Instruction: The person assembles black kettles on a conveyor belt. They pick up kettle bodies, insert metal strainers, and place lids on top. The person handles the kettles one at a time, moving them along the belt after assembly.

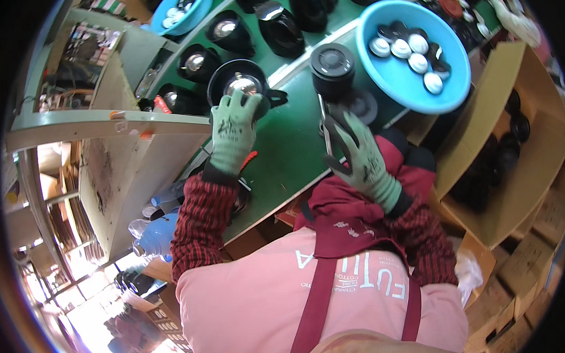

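Both my hands wear light green gloves with dark fingers. My left hand (234, 128) is closed over the near rim of a black jug-like vessel (218, 82) with a shiny metal inside and a side handle. My right hand (361, 157) is bent around a slim, shiny metal tool (324, 125); its exact kind is unclear. Just beyond that tool, a round black lid-like part (332, 63) sits on top of other dark round parts. Beside them, another dark disc (361, 108) lies close to my right fingers.
A blue basin (411, 106) of black and white round caps stands at the right of the green table (283, 158). Several black vessels (228, 31) stand at the far left, near another blue basin (201, 15). An open cardboard box (512, 203) with black parts is at my right.
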{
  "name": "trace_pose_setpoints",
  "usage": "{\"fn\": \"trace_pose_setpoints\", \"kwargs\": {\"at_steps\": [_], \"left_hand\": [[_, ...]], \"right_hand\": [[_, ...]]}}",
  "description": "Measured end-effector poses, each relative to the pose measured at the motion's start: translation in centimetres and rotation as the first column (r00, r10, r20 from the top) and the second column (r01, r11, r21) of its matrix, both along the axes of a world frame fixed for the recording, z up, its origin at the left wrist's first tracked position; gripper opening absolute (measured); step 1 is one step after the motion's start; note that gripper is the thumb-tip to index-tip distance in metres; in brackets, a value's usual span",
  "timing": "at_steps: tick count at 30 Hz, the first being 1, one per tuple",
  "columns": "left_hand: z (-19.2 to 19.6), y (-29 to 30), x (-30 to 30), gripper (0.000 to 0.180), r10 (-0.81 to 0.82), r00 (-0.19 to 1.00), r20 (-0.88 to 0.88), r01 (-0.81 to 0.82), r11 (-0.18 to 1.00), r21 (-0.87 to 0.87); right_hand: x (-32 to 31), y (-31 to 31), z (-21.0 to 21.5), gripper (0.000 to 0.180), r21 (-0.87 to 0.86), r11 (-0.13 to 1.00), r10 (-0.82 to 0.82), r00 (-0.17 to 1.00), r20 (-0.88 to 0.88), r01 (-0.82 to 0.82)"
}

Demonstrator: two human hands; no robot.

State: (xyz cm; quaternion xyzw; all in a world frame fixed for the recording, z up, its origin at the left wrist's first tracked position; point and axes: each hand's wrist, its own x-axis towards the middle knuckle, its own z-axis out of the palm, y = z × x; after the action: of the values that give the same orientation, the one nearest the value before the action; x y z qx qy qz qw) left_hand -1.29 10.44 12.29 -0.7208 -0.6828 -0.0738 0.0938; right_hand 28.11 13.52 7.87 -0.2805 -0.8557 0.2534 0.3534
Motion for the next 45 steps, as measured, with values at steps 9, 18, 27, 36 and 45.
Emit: {"fn": "trace_pose_setpoints", "kwargs": {"at_steps": [9, 18, 27, 36, 45], "left_hand": [[4.8, -6.1, 7.8, 0.062, -0.346, 0.767, 0.54, 0.258, 0.937, 0.234], [-0.7, -7.3, 17.9, 0.061, 0.511, -0.548, 0.662, 0.48, 0.841, -0.252], [0.3, -7.6, 20.1, 0.068, 0.305, -0.317, 0.898, 0.424, 0.893, -0.153], [2.7, -7.3, 20.0, 0.067, 0.352, -0.119, 0.928, 0.643, 0.74, -0.199], [-13.5, 2.2, 14.9, 0.057, 0.072, 0.264, 0.962, 0.879, 0.394, -0.271]], "right_hand": [[3.9, 3.3, 4.5, 0.057, 0.14, 0.936, 0.284, 0.929, 0.237, -0.322], [18.0, -9.2, -7.4, 0.044, -0.848, 0.529, -0.621, 0.664, -0.416, -0.036], [17.1, -11.5, -6.0, 0.064, -0.839, 0.407, -0.617, 0.569, -0.543, -0.36], [25.0, -16.8, -16.2, 0.034, -0.646, 0.761, -0.271, 0.879, -0.392, -0.054], [23.2, -18.6, -10.5, 0.039, -0.681, 0.649, -0.668, 0.684, -0.295, 0.34]]}}
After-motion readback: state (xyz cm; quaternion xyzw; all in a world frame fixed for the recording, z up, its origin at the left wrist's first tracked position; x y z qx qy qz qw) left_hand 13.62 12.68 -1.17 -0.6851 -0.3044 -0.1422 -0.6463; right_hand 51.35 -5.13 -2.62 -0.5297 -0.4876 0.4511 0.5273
